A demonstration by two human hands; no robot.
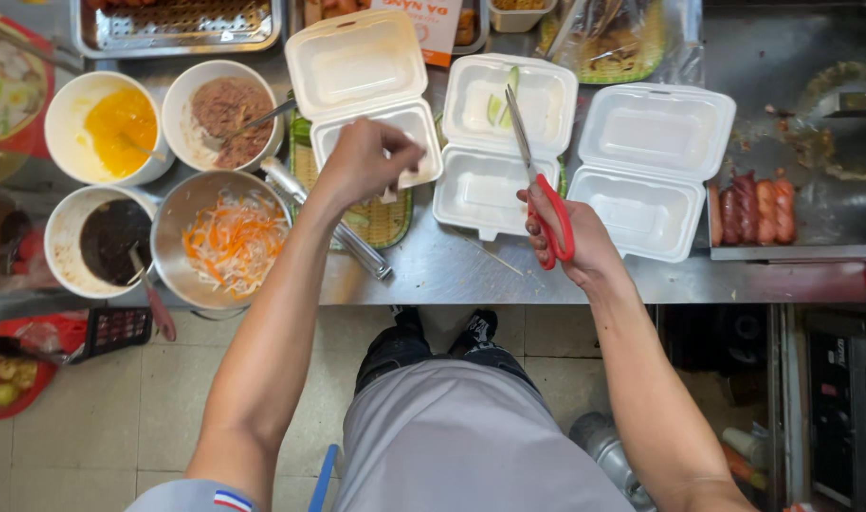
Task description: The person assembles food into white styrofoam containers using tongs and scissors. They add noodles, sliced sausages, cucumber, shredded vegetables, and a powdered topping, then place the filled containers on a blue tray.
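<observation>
My right hand (570, 237) grips red-handled scissors (537, 175) whose blades point up over the middle white foam box (494, 142); pale green slices lie in that box's lid. My left hand (366, 161) hovers over the left white foam box (362, 95), fingers pinched together on something small that I cannot make out. A third open foam box (646, 166) stands empty at the right. All three rest on the steel counter (471, 270).
At left are bowls of yellow egg (110, 128), brown minced filling (229, 109), dark sauce (101, 237) and shredded carrot salad (229, 242), with metal tongs (333, 223) beside them. Sausages (755, 209) lie on a griddle at the right. A perforated tray (182, 24) sits at the back.
</observation>
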